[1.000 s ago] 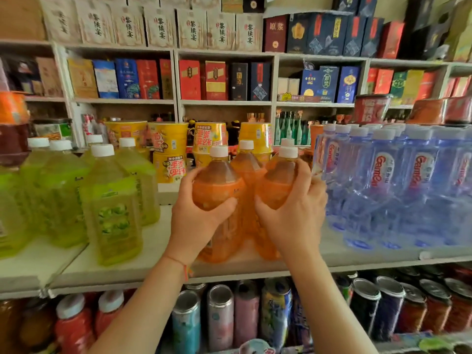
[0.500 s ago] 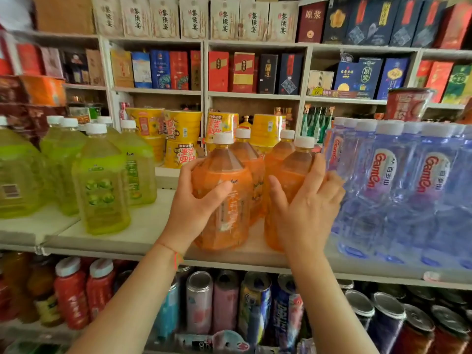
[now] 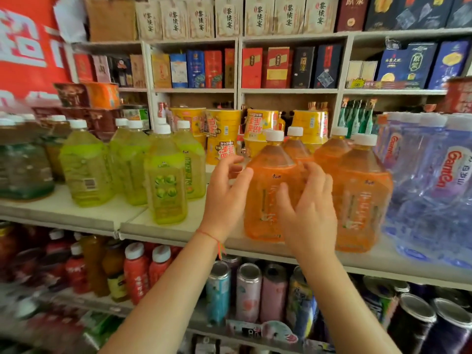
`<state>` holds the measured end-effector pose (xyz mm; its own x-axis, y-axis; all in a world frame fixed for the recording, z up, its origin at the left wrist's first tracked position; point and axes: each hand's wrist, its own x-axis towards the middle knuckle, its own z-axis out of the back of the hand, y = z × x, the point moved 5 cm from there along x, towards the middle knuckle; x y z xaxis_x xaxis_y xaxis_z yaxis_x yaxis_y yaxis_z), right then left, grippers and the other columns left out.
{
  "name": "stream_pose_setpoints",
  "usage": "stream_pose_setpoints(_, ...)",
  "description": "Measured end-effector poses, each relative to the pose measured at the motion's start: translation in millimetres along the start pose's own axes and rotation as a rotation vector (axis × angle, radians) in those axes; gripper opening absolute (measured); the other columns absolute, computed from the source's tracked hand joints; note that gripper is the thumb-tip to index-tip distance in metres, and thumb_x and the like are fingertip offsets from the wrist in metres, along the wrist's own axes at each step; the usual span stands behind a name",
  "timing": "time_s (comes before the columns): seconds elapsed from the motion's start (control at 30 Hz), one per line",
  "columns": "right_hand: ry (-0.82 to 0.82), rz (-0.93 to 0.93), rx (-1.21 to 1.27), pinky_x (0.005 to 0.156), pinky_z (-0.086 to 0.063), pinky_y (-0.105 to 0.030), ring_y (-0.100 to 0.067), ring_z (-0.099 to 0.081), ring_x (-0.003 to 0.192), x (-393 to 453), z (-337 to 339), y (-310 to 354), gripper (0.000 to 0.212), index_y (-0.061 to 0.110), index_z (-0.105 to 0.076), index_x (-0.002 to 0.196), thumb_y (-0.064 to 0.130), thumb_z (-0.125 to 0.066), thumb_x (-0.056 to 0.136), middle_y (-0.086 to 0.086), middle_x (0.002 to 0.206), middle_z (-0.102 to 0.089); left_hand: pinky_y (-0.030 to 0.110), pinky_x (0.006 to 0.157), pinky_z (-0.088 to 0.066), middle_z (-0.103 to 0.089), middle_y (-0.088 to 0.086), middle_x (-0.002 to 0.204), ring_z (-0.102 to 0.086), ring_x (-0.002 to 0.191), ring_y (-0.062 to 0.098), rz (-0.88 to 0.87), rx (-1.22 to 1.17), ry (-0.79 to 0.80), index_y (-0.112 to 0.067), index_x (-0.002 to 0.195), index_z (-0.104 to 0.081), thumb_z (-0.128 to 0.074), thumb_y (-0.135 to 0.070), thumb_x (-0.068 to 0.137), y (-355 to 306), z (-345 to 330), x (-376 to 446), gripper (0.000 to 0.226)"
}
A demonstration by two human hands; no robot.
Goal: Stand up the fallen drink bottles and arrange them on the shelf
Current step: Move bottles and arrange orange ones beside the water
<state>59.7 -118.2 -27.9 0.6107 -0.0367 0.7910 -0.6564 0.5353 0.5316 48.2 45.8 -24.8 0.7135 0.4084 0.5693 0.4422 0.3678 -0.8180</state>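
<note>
Several large orange drink bottles stand upright on the white shelf (image 3: 163, 227). The front left orange bottle (image 3: 268, 192) and the front right orange bottle (image 3: 362, 198) are side by side near the edge. My left hand (image 3: 224, 200) hovers at the left side of the front left bottle, fingers spread and loose, holding nothing. My right hand (image 3: 306, 215) is in front of the gap between the two front bottles, fingers relaxed and off them. Green drink bottles (image 3: 166, 180) stand upright to the left.
Clear water bottles with red lettering (image 3: 439, 190) crowd the shelf's right end. Yellow cup containers (image 3: 222, 134) stand behind. Cans (image 3: 247, 290) and red bottles (image 3: 135, 272) fill the shelf below. Boxed goods line the wall shelves above.
Both hands have let go of the two front orange bottles and drawn back toward me. The view has swung left, so the bottles now sit further right.
</note>
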Motion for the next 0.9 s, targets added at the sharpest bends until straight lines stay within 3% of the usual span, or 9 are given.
stream_pose_setpoints(0.07,0.102,-0.132,-0.091,0.072,-0.045,-0.033,-0.028,-0.06,0.107,1.1,-17.3,-3.5,0.062,0.015,-0.033,0.146,0.05,-0.047,0.097,-0.008,0.129,-0.051,0.011,0.079,-0.043,-0.058,-0.009,0.119,-0.055,0.105,-0.006,0.025,0.03,0.06,-0.032,0.128,-0.053,-0.058,-0.032,0.1,5.6,2.2,3.4,0.029)
stream_pose_setpoints(0.13,0.1,-0.082,-0.151,0.066,-0.042,-0.031,-0.031,-0.063,0.101,-0.3,-24.9,3.3,0.063,0.012,-0.036,0.143,0.053,-0.049,0.097,-0.009,0.126,-0.053,0.019,0.089,-0.045,-0.056,-0.008,0.127,-0.055,0.116,0.004,0.036,0.03,0.131,-0.033,0.14,-0.046,-0.061,-0.043,0.095,11.3,2.4,5.0,0.048)
stream_pose_setpoints(0.23,0.17,-0.021,-0.068,0.062,-0.043,-0.033,-0.025,-0.063,0.087,-4.4,-38.1,12.9,0.041,0.013,-0.047,0.133,0.036,-0.054,0.101,-0.005,0.111,-0.06,0.034,0.106,-0.046,-0.05,-0.008,0.142,-0.052,0.128,0.009,0.019,0.025,0.143,-0.034,0.15,-0.034,-0.063,-0.06,0.083,20.3,5.8,10.2,0.078)
stream_pose_setpoints(0.33,0.152,-0.083,0.141,0.067,-0.051,-0.036,-0.016,-0.062,0.075,0.8,-31.4,4.5,0.012,0.017,-0.063,0.11,0.017,-0.054,0.101,0.004,0.088,-0.065,0.045,0.11,-0.046,-0.047,-0.006,0.146,-0.05,0.131,0.013,0.041,0.025,0.056,-0.034,0.153,-0.03,-0.065,-0.061,0.083,29.0,16.4,15.9,0.083)
stream_pose_setpoints(0.43,-0.008,-0.125,0.036,0.079,-0.047,-0.027,-0.016,-0.057,0.096,11.8,-11.2,-1.8,0.03,0.015,-0.055,0.13,0.016,-0.054,0.099,0.0,0.117,-0.055,0.048,0.111,-0.044,-0.042,-0.005,0.15,-0.045,0.136,0.016,0.007,0.067,0.03,-0.035,0.152,-0.03,-0.061,-0.07,0.077,28.9,20.0,20.6,0.089)
stream_pose_setpoints(0.53,0.127,-0.247,-0.114,0.091,-0.044,-0.033,-0.029,-0.051,0.119,20.1,-24.3,-3.8,0.071,0.008,-0.015,0.156,0.019,-0.055,0.098,-0.014,0.142,-0.038,0.048,0.11,-0.045,-0.042,-0.003,0.151,-0.045,0.136,0.018,-0.056,0.101,0.047,-0.029,0.152,-0.033,-0.06,-0.07,0.075,21.7,15.0,27.2,0.091)
stream_pose_setpoints(0.6,0.22,-0.344,-0.191,0.088,-0.045,-0.034,-0.035,-0.053,0.122,26.2,-33.5,-6.8,0.079,0.009,0.001,0.158,0.022,-0.051,0.101,-0.02,0.15,-0.033,0.048,0.108,-0.047,-0.046,-0.004,0.147,-0.049,0.132,0.017,-0.053,0.098,0.069,-0.029,0.151,-0.034,-0.064,-0.069,0.074,21.6,12.0,31.7,0.091)
stream_pose_setpoints(0.73,0.248,-0.394,-0.147,0.092,-0.05,-0.042,-0.034,-0.056,0.12,38.2,-39.5,-15.2,0.073,0.016,-0.002,0.159,0.026,-0.048,0.104,-0.017,0.151,-0.035,0.047,0.102,-0.052,-0.056,-0.017,0.129,-0.057,0.121,0.014,0.036,-0.011,0.104,-0.044,0.141,-0.039,-0.073,-0.066,0.073,31.0,14.2,35.7,0.079)
stream_pose_setpoints(0.9,0.242,-0.514,0.221,0.101,-0.046,-0.039,-0.02,-0.052,0.126,47.2,-52.4,-14.1,0.054,0.023,-0.027,0.154,0.036,-0.044,0.104,-0.002,0.149,-0.046,0.044,0.101,-0.053,-0.057,-0.022,0.123,-0.058,0.117,0.008,0.024,-0.068,0.107,-0.045,0.134,-0.043,-0.074,-0.057,0.082,29.8,15.6,36.7,0.062)
